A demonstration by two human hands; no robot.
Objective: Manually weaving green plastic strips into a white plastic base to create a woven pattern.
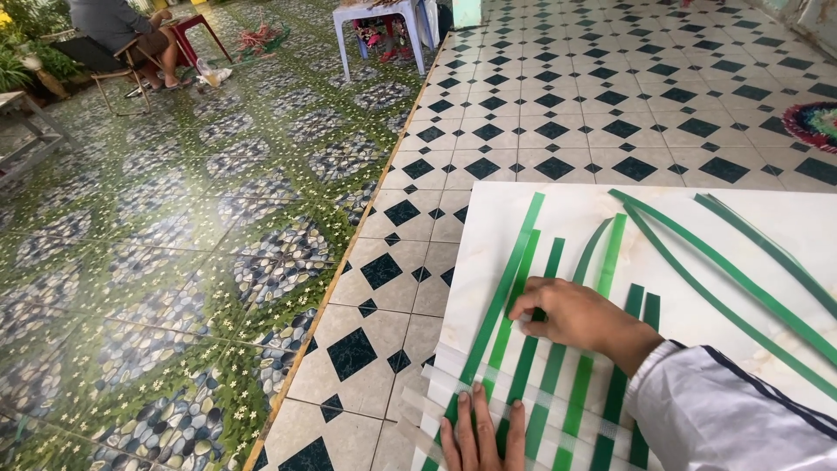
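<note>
**Green strips laid side by side on a pale board**

Nearest the camera, the left hand [482, 433] lies flat at the bottom edge of the frame, fingers pressed together and pointing away from the person, holding down the near ends of the green strips [558, 349]. Translucent tape bands [523, 397] cross those near ends from left to right, just ahead of the fingertips.

Right hand [575, 316], in a white sleeve [724, 419] with a dark stripe, reaches in from the right. Its fingers are curled, the tips resting on one of the strips on the left of the row; whether they pinch it or only press it cannot be told.

All the strips lie on a marbled white board [689, 218] that serves as the worktop, set on the floor. Their long axes run from the person's side away toward the far edge, leaning slightly right. Several longer strips [741, 279] curve across the board's right half.

Black-and-white diamond tiles [558, 122] surround the board; a green pebble-patterned floor [174, 244] lies to the left. Far off, a seated person [118, 26] and a pale blue plastic table [379, 17] are visible.
</note>
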